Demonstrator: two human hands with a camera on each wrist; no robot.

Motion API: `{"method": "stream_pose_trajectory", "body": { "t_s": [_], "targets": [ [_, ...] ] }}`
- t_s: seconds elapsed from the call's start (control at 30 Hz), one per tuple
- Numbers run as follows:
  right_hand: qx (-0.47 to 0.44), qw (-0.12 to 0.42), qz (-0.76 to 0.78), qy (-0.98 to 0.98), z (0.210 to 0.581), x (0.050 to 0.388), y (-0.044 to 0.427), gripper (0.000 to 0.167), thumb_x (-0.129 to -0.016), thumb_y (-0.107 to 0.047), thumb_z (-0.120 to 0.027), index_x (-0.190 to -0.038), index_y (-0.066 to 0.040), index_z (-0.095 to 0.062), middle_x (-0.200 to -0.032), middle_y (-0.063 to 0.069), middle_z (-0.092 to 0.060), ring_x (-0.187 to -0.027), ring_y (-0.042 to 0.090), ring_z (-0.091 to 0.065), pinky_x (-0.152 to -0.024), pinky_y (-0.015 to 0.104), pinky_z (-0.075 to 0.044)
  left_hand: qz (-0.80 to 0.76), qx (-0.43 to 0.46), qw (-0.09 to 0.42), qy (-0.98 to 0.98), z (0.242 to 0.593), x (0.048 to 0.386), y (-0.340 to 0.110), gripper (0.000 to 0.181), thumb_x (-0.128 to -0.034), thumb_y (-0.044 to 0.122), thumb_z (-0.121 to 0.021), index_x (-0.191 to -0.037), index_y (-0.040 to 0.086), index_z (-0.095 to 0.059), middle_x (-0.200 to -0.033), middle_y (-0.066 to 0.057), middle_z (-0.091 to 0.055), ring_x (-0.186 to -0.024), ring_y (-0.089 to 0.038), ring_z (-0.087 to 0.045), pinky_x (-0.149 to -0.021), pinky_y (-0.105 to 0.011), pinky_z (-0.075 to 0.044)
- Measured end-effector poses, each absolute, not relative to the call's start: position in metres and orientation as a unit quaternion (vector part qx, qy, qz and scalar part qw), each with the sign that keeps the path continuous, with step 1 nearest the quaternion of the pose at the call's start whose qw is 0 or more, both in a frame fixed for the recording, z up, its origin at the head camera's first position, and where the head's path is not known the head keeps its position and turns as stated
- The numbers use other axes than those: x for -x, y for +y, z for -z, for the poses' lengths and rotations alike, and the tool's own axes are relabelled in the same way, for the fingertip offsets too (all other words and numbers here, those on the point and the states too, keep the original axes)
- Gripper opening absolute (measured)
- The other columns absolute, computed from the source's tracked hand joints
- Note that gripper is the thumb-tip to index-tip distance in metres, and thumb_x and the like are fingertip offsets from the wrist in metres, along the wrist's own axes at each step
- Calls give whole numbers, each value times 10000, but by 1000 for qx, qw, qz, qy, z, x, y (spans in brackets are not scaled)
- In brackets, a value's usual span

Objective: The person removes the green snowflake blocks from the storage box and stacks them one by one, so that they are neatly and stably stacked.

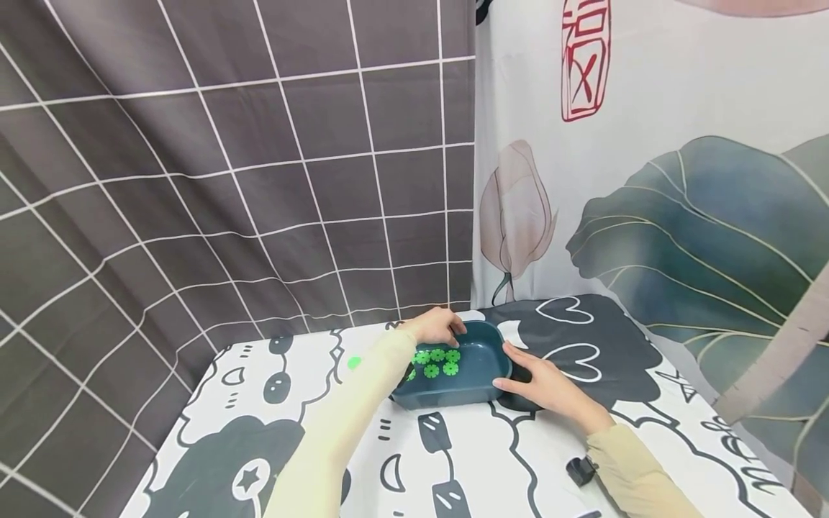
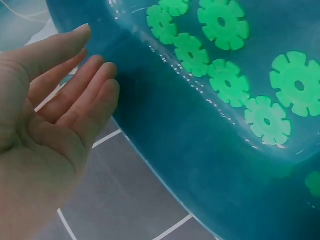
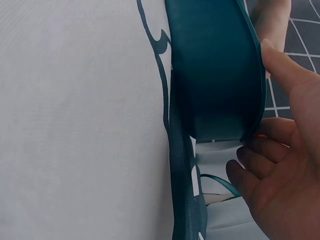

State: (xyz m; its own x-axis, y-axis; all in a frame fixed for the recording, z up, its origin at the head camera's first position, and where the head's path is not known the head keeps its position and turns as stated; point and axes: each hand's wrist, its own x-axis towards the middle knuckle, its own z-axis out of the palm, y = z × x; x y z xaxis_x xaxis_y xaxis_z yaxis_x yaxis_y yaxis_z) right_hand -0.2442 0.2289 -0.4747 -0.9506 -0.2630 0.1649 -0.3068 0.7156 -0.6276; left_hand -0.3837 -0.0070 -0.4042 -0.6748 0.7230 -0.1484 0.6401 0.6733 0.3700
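A dark teal plastic basin (image 1: 481, 360) stands on the patterned cloth, with several green notched snowflake discs (image 1: 432, 370) lying at its left end. My left hand (image 1: 435, 326) hovers at the far left rim of the basin. In the left wrist view that hand (image 2: 60, 95) has loosely bent fingers and holds nothing, beside the discs (image 2: 229, 82). My right hand (image 1: 542, 381) holds the basin's right end. From the right wrist, the thumb and forefinger of this hand (image 3: 290, 150) touch the rim of the basin (image 3: 220, 75), while the other fingers hang below.
One green disc (image 1: 354, 362) lies on the cloth left of the basin, next to the left sleeve (image 1: 350, 410). A small black object (image 1: 581, 470) is at the right sleeve. A grey checked curtain (image 1: 311, 180) and a flowered one (image 1: 531, 129) hang behind.
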Motion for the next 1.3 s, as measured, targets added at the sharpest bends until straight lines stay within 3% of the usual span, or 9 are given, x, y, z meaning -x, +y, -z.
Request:
{"method": "stream_pose_trajectory", "body": {
  "t_s": [1.3],
  "targets": [
    [-156, 49, -346, -924, 477, 246, 229, 854, -908, -557, -675, -1509, -8, -420, -1559, 200, -385, -1413, 445, -360, -1109, 618, -325, -62, -372, 164, 912, 432, 378, -4, 397, -829, 83, -817, -1215, 106, -728, -1159, -20, -718, -1072, -125, -646, -887, -192, -501]
  ]
}}
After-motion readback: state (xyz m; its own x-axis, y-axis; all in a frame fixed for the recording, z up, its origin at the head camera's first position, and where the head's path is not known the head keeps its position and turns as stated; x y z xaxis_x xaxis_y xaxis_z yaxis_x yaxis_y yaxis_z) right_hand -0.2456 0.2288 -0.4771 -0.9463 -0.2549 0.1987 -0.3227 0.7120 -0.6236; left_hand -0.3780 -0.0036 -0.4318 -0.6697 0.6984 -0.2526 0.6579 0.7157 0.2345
